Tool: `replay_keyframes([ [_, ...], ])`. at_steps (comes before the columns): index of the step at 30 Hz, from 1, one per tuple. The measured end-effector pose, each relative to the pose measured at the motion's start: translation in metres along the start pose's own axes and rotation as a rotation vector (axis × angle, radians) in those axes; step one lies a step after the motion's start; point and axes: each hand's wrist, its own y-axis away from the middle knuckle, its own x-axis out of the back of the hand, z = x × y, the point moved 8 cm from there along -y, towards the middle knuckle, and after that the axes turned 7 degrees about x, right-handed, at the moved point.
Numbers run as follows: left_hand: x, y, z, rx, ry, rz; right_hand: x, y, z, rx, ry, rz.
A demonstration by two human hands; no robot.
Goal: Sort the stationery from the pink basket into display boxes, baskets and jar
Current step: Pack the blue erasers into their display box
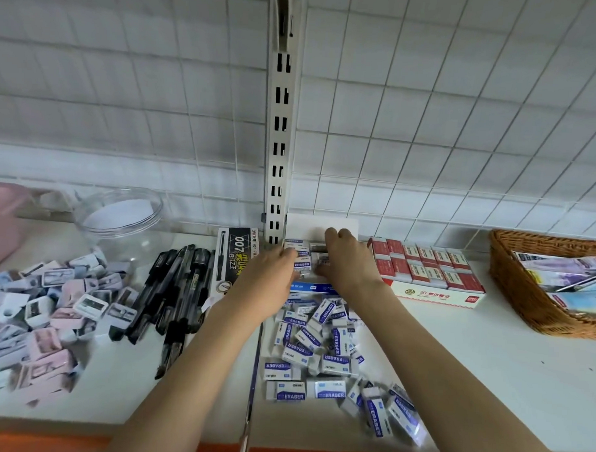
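From the head camera, both hands reached to the back edge of the shelf (488, 351), at its middle, where a white eraser box (323, 223) stood against the grid wall. The left hand (271, 275) had its fingers curled round an eraser (302, 264) at the box's left side. The right hand (348, 258) lay curled over the erasers in the box, fingertips down on them; whether it pinched one cannot be told, since the hand hid its own grip.

Loose erasers (322, 348) lay heaped just in front of the box and trailed toward the front edge on the right of the shelf seam. A red box (430, 274), filled in rows, sat just right of the right hand near the back edge. A wicker basket (517, 297) holding flat packets stood at the right end. Left of the hands, a black pen box (236, 254) leaned by the wall post, with black pens (176, 289) lying beside it. A clear jar (121, 216) stood at the back left, sharpeners (50, 312) were piled toward the left end, and the pink basket (3, 222) showed at the back left corner.
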Motion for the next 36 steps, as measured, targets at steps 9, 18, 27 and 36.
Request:
replay_keyframes([
  [9,0.001,0.002,-0.001,-0.002,0.011,-0.004,0.000,0.006,0.004,-0.087,-0.195,0.027],
  [18,0.002,0.001,0.000,-0.009,0.009,-0.017,0.000,0.004,0.011,-0.064,-0.172,0.088],
  [27,0.001,0.001,-0.002,-0.001,0.005,-0.013,0.002,0.003,0.009,0.029,-0.205,0.146],
  [36,0.003,-0.005,-0.003,0.006,-0.106,-0.012,0.003,0.006,0.008,0.127,-0.077,0.077],
])
